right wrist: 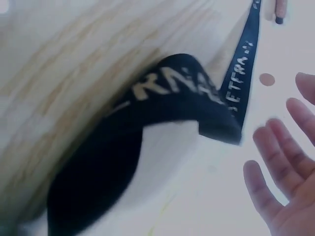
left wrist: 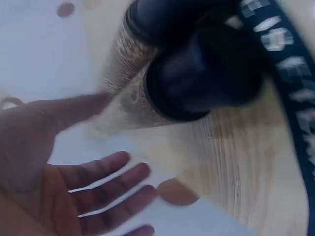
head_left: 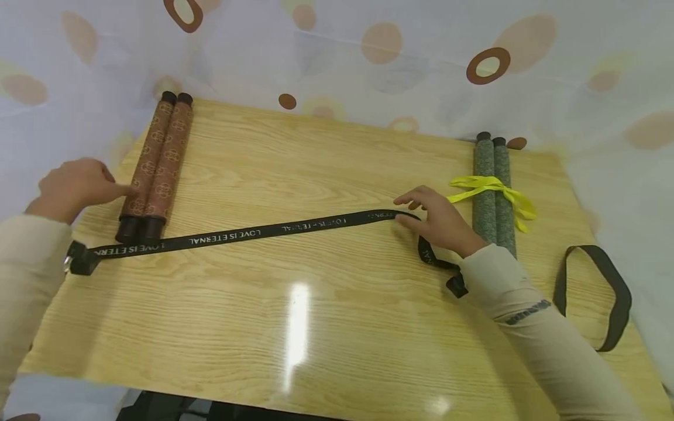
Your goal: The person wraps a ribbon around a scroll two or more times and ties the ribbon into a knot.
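Observation:
A black lettered strap (head_left: 223,237) stretches across the wooden table, with a dark clip-like piece (head_left: 83,259) at its left end. Its right end bends and twists beneath my right hand (head_left: 439,222), whose fingers are spread; the thumb is right at the strap in the head view. In the right wrist view those fingers (right wrist: 283,157) are beside the curled strap (right wrist: 172,93). At the left lie two brown patterned rolls (head_left: 158,158) with black end caps, side by side. My left hand (head_left: 79,184) is next to them, fingers extended, its thumb reaching the nearer roll's side.
Two grey-green rolls (head_left: 484,216) tied with a yellow ribbon (head_left: 518,202) lie beyond my right hand. A black looped band (head_left: 621,292) is near the table's right edge. Patterned white cloth (head_left: 337,70) hangs behind the wooden table (head_left: 210,327).

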`<action>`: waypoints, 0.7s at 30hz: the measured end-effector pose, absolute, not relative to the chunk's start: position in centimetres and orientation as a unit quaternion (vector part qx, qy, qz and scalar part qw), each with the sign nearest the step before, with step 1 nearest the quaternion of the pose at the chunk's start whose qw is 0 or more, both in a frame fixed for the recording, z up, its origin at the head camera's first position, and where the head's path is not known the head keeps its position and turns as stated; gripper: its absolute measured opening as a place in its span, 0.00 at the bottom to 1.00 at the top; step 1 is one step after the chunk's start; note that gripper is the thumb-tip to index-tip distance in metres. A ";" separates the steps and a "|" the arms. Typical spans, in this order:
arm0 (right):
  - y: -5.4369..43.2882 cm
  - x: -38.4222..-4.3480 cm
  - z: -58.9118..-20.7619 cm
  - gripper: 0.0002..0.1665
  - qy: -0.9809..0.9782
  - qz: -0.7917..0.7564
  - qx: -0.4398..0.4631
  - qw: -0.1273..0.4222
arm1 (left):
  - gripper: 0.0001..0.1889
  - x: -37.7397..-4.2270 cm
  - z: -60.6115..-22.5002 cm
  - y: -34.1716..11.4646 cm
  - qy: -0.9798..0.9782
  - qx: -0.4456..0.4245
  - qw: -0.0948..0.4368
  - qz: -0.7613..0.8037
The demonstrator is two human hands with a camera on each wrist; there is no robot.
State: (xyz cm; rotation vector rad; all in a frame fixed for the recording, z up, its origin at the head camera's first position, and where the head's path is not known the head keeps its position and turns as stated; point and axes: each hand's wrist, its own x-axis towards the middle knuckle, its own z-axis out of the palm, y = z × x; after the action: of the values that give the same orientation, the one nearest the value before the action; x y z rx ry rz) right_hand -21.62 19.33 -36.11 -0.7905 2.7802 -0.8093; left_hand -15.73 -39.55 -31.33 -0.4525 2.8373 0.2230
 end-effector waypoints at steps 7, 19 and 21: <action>20.7 -19.0 -35.5 0.20 0.925 -0.282 -0.244 0.069 | 0.45 -20.9 -33.3 -41.7 0.956 -0.143 0.175 0.187; 21.2 -18.4 -35.5 0.17 0.918 -0.288 -0.264 0.059 | 0.40 -18.6 -33.9 -43.4 0.973 -0.179 0.096 0.109; 21.2 -18.3 -35.2 0.16 0.918 -0.283 -0.271 0.056 | 0.38 -18.5 -33.3 -42.5 0.973 -0.162 0.095 0.136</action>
State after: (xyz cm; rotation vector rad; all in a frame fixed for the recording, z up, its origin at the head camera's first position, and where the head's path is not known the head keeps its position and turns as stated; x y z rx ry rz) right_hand -18.33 21.19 -35.22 -0.8230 2.7861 -0.8581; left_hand -18.47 -42.47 -33.32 -0.4812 2.8837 0.4036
